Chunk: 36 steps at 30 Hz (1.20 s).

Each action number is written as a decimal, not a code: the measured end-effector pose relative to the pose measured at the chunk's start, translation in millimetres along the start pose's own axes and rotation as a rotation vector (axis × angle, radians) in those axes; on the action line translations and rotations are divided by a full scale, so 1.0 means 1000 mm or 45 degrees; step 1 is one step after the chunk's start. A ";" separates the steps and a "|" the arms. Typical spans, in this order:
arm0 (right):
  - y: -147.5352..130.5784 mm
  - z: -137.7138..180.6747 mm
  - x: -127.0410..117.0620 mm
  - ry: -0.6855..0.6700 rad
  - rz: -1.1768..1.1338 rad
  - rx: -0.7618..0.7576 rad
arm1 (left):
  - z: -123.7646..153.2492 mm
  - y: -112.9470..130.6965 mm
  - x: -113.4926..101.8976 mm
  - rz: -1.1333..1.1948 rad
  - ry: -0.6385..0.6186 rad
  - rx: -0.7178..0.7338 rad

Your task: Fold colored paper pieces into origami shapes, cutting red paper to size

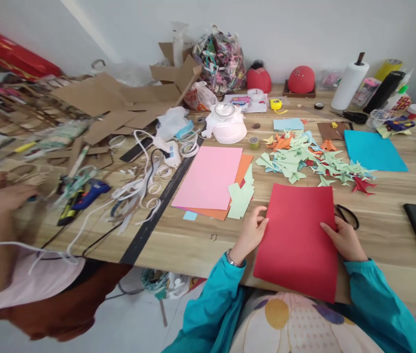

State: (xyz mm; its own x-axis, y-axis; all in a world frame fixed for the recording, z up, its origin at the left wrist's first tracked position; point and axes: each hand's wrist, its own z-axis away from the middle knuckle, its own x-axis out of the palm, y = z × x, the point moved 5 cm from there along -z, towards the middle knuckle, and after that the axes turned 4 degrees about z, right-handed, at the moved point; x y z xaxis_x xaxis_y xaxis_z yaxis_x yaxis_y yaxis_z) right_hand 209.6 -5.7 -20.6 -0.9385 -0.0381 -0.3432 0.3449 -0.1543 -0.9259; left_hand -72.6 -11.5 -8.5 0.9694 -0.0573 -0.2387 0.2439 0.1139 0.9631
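I see the left hand [254,229] and right hand [345,240] gripping the red sheet [298,235] by its sides, over the worktop's [196,245] front edge, where a careless push against that rim could crease it

Left forearm [211,289] and right forearm [380,294], teal-sleeved, reach forward from below, slanting inward. Left hand [251,231]: fingers curled, thumb bent, tips toward the right. Right hand [347,241]: thumb stretched leftward, fingers partly hidden. Hands about level, apart, both in a light pinch grip.
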 end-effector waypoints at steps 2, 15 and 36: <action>-0.002 0.000 0.003 -0.040 -0.006 -0.006 | 0.001 -0.004 -0.002 -0.010 -0.019 -0.003; 0.002 0.003 0.001 0.007 -0.264 0.110 | -0.001 -0.008 -0.011 0.076 0.010 -0.027; 0.011 0.002 -0.007 0.022 -0.178 0.136 | 0.009 -0.001 -0.020 0.021 -0.252 0.081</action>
State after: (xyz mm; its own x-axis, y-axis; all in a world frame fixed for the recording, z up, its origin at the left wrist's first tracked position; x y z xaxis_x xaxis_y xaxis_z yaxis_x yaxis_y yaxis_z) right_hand 220.2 -9.2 -27.7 -0.9764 0.0083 -0.2156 0.2060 -0.2609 -0.9431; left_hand -92.3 -19.7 -3.5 0.9473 -0.2502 -0.1999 0.2198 0.0541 0.9740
